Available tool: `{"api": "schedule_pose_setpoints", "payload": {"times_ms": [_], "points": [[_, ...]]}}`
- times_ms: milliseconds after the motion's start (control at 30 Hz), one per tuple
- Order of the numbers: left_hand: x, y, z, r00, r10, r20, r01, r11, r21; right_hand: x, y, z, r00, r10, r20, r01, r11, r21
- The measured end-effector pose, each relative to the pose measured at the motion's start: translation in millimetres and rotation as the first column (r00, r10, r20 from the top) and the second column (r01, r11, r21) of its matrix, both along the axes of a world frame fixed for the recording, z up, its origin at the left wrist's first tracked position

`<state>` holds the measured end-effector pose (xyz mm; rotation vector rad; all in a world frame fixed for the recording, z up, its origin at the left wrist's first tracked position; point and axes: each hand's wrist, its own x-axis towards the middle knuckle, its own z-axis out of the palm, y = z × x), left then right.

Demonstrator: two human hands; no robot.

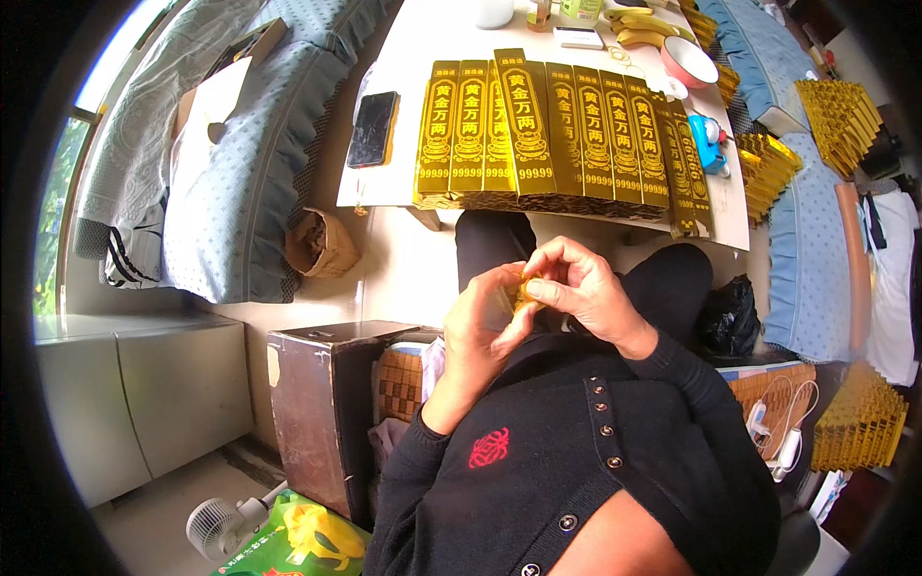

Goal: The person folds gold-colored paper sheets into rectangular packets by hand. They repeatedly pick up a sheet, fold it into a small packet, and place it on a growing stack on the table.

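Just above my lap, a small piece of folded gold foil paper is pinched between the fingertips of both hands. My left hand holds it from one side, thumb and forefinger curved around it. The thumb and fingers of my right hand press on its other side, and much of the paper is hidden by them. Beyond my knees, a row of flat gold paper strips bearing printed writing lies along the table's near edge. One strip rests raised and slightly askew on top of the row.
On the white table are a smartphone, bananas, a pink bowl and a blue object. Stacks of folded gold paper sit on the right. A brown paper bag and a dark wooden box stand left.
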<state>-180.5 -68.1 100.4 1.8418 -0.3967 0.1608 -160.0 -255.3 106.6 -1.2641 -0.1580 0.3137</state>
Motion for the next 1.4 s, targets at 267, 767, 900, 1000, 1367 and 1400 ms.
{"api": "schedule_pose_setpoints", "payload": {"times_ms": [267,767,900,1000,1367,1400], "points": [[-2,1,-14,0.999,-0.051,0.008,0.050,0.997,0.058,-5,-5,2,0.998,-0.057,0.030,0.061,0.985,-0.163],[-1,-2,-11,0.997,-0.064,0.047,0.058,0.992,0.114,-3,-12,22,0.983,-0.021,0.183,0.100,0.895,-0.436],[-2,-2,-13,0.997,-0.069,0.034,0.065,0.993,0.094,-3,-12,23,0.975,-0.008,0.224,0.114,0.879,-0.462],[-2,-1,-13,0.997,-0.073,0.028,0.070,0.993,0.091,-3,-12,26,0.972,0.003,0.233,0.112,0.872,-0.477],[-3,0,-14,0.997,-0.081,0.015,0.079,0.994,0.078,0,-16,18,0.986,0.052,0.157,0.019,0.908,-0.419],[-3,0,-14,0.997,-0.080,0.010,0.079,0.994,0.074,0,-16,16,0.986,0.051,0.160,0.021,0.909,-0.416]]}}
